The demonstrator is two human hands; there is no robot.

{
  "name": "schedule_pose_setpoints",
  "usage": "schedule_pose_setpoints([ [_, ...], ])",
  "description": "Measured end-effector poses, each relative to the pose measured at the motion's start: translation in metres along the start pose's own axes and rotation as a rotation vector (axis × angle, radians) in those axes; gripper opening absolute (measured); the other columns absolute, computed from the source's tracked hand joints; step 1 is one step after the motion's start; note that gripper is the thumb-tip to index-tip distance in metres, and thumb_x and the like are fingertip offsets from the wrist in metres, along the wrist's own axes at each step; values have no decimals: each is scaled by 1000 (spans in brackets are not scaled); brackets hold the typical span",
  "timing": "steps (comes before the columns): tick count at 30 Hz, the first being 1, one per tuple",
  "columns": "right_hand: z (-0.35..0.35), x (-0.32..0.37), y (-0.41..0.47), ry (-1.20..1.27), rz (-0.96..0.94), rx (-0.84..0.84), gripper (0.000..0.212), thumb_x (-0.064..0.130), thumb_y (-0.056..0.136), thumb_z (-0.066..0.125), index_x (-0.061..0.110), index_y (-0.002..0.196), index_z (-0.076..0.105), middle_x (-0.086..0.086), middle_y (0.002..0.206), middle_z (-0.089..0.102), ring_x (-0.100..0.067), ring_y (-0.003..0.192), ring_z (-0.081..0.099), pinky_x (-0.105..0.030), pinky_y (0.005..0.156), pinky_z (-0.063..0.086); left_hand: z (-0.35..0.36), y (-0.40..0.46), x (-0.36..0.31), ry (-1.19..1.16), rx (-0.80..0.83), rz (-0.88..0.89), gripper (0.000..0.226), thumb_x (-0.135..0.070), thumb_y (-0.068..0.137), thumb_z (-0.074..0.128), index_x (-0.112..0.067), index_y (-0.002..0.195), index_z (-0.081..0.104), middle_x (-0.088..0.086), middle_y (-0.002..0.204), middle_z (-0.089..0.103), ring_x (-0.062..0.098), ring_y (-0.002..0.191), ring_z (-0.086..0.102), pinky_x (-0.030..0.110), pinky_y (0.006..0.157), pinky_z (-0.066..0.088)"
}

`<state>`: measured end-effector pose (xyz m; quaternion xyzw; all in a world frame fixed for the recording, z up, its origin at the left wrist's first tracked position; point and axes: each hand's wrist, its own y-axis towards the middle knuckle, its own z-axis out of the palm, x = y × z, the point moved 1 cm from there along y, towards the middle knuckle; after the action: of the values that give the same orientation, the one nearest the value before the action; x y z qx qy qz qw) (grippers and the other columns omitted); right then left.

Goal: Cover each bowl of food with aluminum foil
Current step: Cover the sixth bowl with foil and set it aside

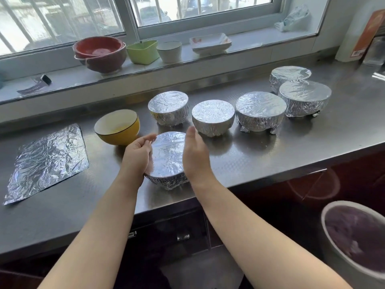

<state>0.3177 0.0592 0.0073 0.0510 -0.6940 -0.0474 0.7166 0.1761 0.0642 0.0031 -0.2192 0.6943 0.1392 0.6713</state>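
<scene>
Pressing foil down around the nearest bowl (pixel 167 157) at frame centre, the left hand (pixel 137 152) cups its side with curled fingers while the right hand (pixel 194 155) lies flat-fingered against the other side. Judged step: sealing the sixth bowl. Next comes laying the one loose foil sheet (pixel 48 161), lower left, over the one uncovered yellow bowl (pixel 116 127). Five wrapped bowls (pixel 212 118) stand farther back.

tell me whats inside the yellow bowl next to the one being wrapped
The yellow bowl is uncovered; its pale inside shows a little yellowish food low down. Its near wall hides the bottom, so how much is unclear.
</scene>
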Motion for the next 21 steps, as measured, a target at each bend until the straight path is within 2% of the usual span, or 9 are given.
schedule_pose_setpoints([
  [3,10,-12,4,-54,-12,-22,79,66,91,14,15,146,43,-2,148,48,-16,141,36,-44,117,27,2,-6,-3,-10,-16,17,25,-5,102,40,-2,114,62,-1,82,59,3,69,57,12,62,48],
  [5,9,-15,7,11,16,-34,73,60,95,17,17,148,40,2,152,43,-11,143,32,-41,120,25,4,-11,-4,-28,-21,34,23,-5,103,40,-4,112,61,-1,84,61,-2,60,62,8,54,48],
  [7,8,-16,4,88,27,-72,63,54,99,21,18,147,43,4,150,45,-9,141,34,-39,120,26,5,-14,-6,-14,-24,42,24,-8,103,40,-5,113,61,-2,85,63,-1,62,62,9,53,48],
  [10,9,-20,0,192,39,-111,54,45,104,23,18,144,47,7,147,48,-3,137,39,-28,117,28,4,-16,-9,-3,-33,27,26,-10,104,38,-7,112,62,0,90,64,5,75,62,11,55,50],
  [13,10,-25,0,282,23,-138,53,45,105,23,18,142,50,9,143,52,4,130,44,-11,103,32,3,-15,-10,7,-41,11,26,-10,104,36,-9,111,62,3,91,64,8,79,62,11,54,49],
  [15,11,-31,2,350,42,-161,54,46,105,23,18,140,52,9,141,55,6,124,48,-6,97,36,4,-17,-12,11,-45,5,26,-10,104,36,-8,110,62,2,90,64,8,78,62,11,52,49],
  [16,13,-34,3,389,71,-163,56,50,103,23,19,139,53,7,139,57,4,123,51,-10,99,39,4,-18,-13,13,-44,4,27,-10,104,36,-8,110,62,2,90,63,8,78,61,10,52,48],
  [19,16,-42,0,462,202,-173,75,71,89,26,22,138,55,1,133,63,-12,123,58,-39,109,44,5,-20,-14,33,-53,1,28,-10,105,35,-7,111,62,0,90,63,8,79,60,11,50,49],
  [21,14,-45,4,471,271,-134,81,74,87,23,19,136,56,-1,129,65,-16,121,60,-42,109,43,5,-22,-16,58,-66,1,29,-12,105,35,-8,112,63,-2,90,63,9,79,61,16,54,51],
])
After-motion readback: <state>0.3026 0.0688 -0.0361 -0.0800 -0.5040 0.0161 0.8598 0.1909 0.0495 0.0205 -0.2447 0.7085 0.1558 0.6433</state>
